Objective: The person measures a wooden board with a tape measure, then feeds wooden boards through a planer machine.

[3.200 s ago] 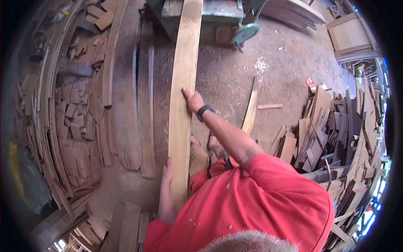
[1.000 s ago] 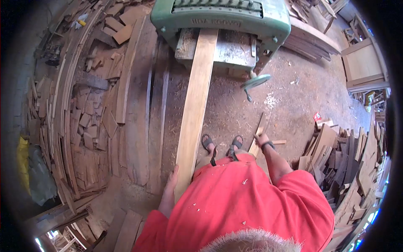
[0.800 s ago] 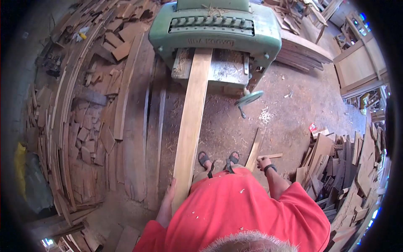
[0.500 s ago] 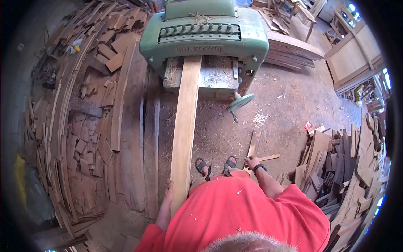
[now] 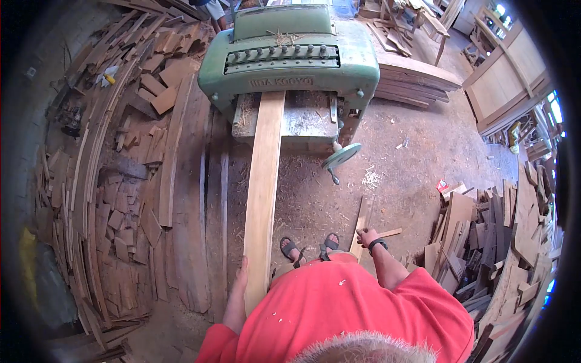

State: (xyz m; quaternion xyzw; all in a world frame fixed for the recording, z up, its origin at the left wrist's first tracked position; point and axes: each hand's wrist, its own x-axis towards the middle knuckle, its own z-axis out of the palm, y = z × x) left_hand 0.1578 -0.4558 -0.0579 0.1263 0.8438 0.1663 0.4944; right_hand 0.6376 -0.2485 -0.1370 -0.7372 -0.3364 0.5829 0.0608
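Note:
A long pale board (image 5: 264, 181) runs from beside my body up to the green planer (image 5: 284, 60), its far end inside the machine's opening above the metal bed (image 5: 308, 121). My left hand (image 5: 240, 279) holds the board's left edge near its close end; the fingers under it are hidden. My right hand (image 5: 366, 237), a dark band at its wrist, hangs away from the board with its fingers curled. Nothing can be made out in it. Below that hand a narrow plank (image 5: 361, 218) lies on the floor.
A handwheel (image 5: 342, 156) sticks out from the machine's right side. Long planks (image 5: 189, 199) and offcuts (image 5: 124, 199) cover the left. More scrap wood (image 5: 460, 224) is piled at right. Stacked boards (image 5: 414, 78) lie behind the machine's right side. Another person's legs (image 5: 216, 13) show at the top.
My right hand has left the board and moved to the right, down by my side. My left hand stays at the board. The view has tilted up, showing more of the planer.

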